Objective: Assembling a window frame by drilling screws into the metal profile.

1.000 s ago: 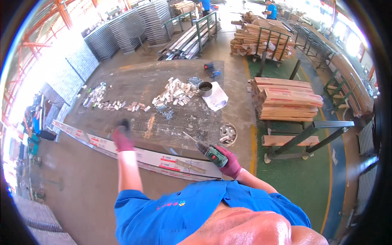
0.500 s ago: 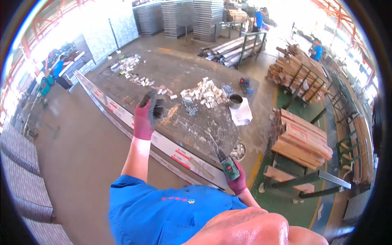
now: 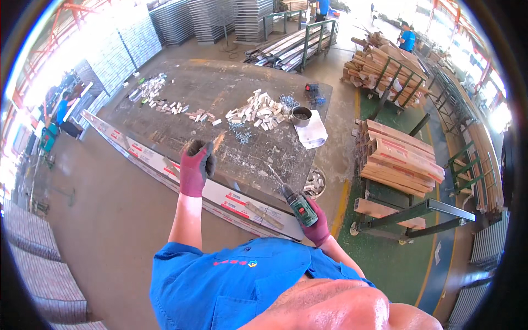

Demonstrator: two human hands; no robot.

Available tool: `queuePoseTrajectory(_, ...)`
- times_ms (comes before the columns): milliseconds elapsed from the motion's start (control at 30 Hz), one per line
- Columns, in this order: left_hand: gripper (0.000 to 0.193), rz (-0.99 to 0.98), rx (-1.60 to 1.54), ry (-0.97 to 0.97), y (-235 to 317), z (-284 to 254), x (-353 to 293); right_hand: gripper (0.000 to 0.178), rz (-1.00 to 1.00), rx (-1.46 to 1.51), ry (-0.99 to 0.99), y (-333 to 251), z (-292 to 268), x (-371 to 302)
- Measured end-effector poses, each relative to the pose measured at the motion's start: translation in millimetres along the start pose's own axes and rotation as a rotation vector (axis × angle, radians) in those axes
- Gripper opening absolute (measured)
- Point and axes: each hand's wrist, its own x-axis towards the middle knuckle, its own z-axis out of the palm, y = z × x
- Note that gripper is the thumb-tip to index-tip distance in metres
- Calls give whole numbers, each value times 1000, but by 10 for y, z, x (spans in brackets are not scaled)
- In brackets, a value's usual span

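Note:
Both my hands wear maroon gloves; the left one's fingers are dark grey. My right hand (image 3: 315,224) grips a green and black cordless drill (image 3: 302,210), its long bit slanting up and left over the worktable (image 3: 242,165). My left hand (image 3: 196,166) is raised above the table's near edge with fingers curled together; what they hold, if anything, I cannot make out. Beneath it, long white profiles (image 3: 223,193) with red print lie along that edge. Farther in are a pile of small whitish blocks (image 3: 258,110) and scattered bluish small hardware (image 3: 240,133).
A metal cup (image 3: 301,114) stands on white paper (image 3: 312,133) at the table's right. A red and black tool (image 3: 312,89) lies behind it. A round container of pieces (image 3: 315,183) is by the right edge. Carts of brown lengths (image 3: 401,159) stand right. Other people work farther off.
The view has shifted, so the table appears farther left and higher. My left hand's fingers have curled in from a stretched position. The drill stays in my right hand.

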Motion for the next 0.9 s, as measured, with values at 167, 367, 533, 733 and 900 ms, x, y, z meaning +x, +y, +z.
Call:
queuePoseTrajectory(167, 16, -6, 75, -15, -181, -79, -141, 66, 42, 89, -30, -29, -7, 26)
queuePoseTrajectory(367, 16, 19, -34, 78, -424, -366, -206, 61, 108, 127, -118, 23, 72, 29)
queuePoseTrajectory(533, 30, 390, 107, -230, 652, 397, -24, 63, 210, 449, 10, 214, 63, -51)
queuePoseTrajectory(733, 37, 812, 240, -562, 1037, 880, -646, 57, 156, 196, -88, 75, 83, 17)
queuePoseTrajectory(900, 37, 502, 404, -733, 317, 830, -756, 58, -8, 101, -44, 59, 77, 61)
